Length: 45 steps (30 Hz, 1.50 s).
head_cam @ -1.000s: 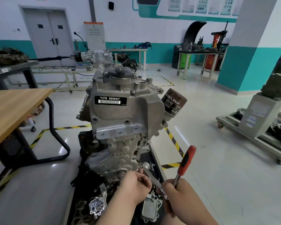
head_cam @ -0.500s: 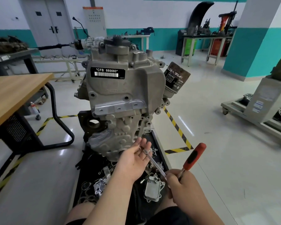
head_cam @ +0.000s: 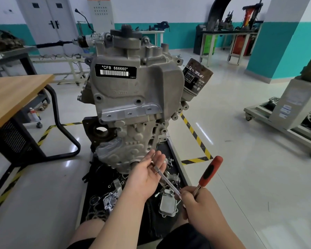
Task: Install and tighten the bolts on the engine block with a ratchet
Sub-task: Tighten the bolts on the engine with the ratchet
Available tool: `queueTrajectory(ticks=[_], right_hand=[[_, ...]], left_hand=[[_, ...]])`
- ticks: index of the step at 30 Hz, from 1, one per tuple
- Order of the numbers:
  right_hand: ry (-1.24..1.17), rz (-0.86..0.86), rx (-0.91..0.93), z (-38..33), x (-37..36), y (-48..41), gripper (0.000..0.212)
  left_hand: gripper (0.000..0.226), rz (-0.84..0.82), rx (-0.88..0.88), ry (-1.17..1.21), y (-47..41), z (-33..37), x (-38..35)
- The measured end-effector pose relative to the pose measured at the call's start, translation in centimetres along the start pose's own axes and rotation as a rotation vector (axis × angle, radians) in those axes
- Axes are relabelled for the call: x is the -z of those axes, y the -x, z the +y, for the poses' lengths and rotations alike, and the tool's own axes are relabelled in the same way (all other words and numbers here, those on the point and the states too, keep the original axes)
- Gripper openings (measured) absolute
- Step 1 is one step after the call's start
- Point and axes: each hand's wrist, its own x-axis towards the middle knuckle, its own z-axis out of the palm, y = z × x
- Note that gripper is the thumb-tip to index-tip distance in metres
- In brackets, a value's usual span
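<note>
Uncurled since a second ago, the left hand [head_cam: 147,174] now lies palm-up, fingers straight and loosely spread, with the ratchet's extension bar [head_cam: 167,181] resting across them. The piece on the bar's tip is perhaps a socket, but it is too small to tell. Just beside it, nearer the body, the right hand [head_cam: 198,202] curls round the ratchet [head_cam: 210,172], whose red-and-black handle juts up past the knuckles. The engine block [head_cam: 133,105] stands just beyond the left fingertips. A black tray [head_cam: 166,150] of loose parts lies beneath both hands.
</note>
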Motion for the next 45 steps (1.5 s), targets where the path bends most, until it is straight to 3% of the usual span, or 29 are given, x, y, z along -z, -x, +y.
queueTrajectory(ticks=[6, 11, 14, 21, 27, 34, 45], right_hand=[[-0.134, 0.009, -0.121, 0.4, -1.2, -0.6, 0.035], [-0.712, -0.019, -0.422, 0.5, -3.2, -1.1, 0.037], [-0.981, -0.022, -0.492, 0.9, -3.9, -1.6, 0.038], [-0.703, 0.137, -0.301, 1.6, -4.3, -2.8, 0.038], [-0.481, 0.167, -0.091, 0.5, -3.3, -3.2, 0.043], [-0.545, 0.217, -0.061, -1.2, -2.9, -4.3, 0.035], [-0.557, 0.206, -0.076, -1.7, -2.8, -5.8, 0.035]], left_hand=[[0.029, -0.017, -0.051, 0.006, -0.6, -0.2, 0.4], [0.029, -0.029, -0.096, -0.047, -1.5, -0.1, 0.2], [0.029, -0.039, -0.103, -0.138, -2.1, 0.1, 0.2], [0.023, -0.087, 0.015, -0.170, -3.1, 0.6, -1.4], [0.025, -0.099, 0.042, -0.282, -3.7, 1.1, -3.2], [0.025, -0.104, -0.086, -0.489, -4.6, 1.6, -5.8], [0.027, -0.075, -0.077, -0.475, -5.8, 2.0, -6.2]])
